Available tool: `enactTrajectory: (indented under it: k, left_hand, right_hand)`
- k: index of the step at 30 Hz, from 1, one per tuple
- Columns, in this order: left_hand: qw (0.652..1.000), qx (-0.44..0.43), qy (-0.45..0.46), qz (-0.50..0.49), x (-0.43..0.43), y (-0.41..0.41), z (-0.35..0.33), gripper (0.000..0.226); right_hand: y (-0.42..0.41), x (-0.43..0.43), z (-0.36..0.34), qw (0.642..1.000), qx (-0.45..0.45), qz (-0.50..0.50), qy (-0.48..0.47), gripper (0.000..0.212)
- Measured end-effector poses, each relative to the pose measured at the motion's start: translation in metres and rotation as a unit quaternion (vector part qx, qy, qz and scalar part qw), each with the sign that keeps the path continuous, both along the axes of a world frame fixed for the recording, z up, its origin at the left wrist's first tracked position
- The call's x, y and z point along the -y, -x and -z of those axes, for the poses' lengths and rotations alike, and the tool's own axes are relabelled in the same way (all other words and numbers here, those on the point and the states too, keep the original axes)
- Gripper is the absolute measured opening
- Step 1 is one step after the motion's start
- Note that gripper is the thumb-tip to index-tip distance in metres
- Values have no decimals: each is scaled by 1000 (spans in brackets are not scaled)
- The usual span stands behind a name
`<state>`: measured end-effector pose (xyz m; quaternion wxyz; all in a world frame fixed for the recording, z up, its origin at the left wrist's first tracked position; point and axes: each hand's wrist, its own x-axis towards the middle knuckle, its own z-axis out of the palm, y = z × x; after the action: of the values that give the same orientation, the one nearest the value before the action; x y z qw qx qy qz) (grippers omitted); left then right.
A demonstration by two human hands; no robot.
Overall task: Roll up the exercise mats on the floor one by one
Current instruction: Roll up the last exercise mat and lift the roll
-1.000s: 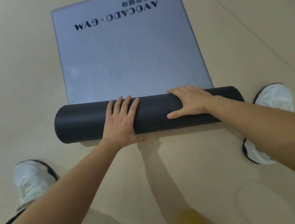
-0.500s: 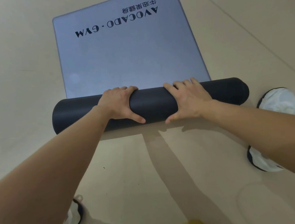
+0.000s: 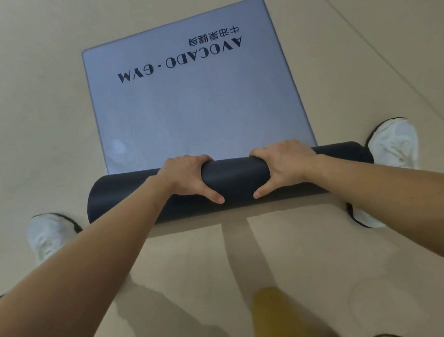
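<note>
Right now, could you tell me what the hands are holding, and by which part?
The left hand and right hand grip the mat by its rolled part, near the middle.

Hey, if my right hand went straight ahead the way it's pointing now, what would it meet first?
Your right hand grips the dark roll, pointing away from you. Straight ahead it would likely meet the flat, unrolled grey mat just beyond the roll.

The only view, a wide-angle head camera, looks forward and steeply down from close above the partly rolled exercise mat (image 3: 198, 111) lying on the beige floor (image 3: 37, 103).
</note>
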<state>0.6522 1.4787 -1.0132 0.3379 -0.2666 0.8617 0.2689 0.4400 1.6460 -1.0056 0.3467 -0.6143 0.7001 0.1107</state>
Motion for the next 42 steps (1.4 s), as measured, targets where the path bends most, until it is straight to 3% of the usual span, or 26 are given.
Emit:
enactTrajectory:
  k: [6,8,11,15,19,24,27,29,32,36,39,42]
  left_hand:
    - [983,92,-153,-42,-58,-55,8,100]
    - [981,101,-159,-45,-75,-73,7,97]
    - [1000,10,-13,9,-100,-96,2,99]
    - [978,-124,167,31,-144,-117,-3,80]
    - [972,-78,223,4,-172,-116,11,86]
    - [967,-88,240,17,-149,-101,23,87]
    - [967,-101,232,8,-128,-89,24,85]
    - [968,-111,226,0,-113,-79,24,82]
    - [972,-120,200,-10,-87,-62,23,77]
    - [985,-91,147,-18,-54,-41,24,76]
    - [991,-71,114,-29,-37,-29,25,74]
    - [981,-99,165,-29,-31,-21,22,65]
  right_hand:
    - [-46,-48,11,987,117,-4,-107,82]
    - [-57,-56,21,980,142,4,-140,82]
    - [-57,-54,33,970,171,29,-171,81]
    - [-42,-39,42,958,196,70,-197,77]
    - [-31,-31,46,972,138,106,-159,111]
    - [-31,-25,39,991,40,77,-102,90]
    - [-45,-36,32,996,-44,67,28,72]
    - [-58,-49,32,987,-50,64,135,64]
    - [-81,-74,39,962,-75,27,261,66]
    - [-102,-86,44,963,-155,28,220,79]
    - [-96,-74,44,962,-166,32,214,81]
    - [-83,-58,44,962,-153,29,224,78]
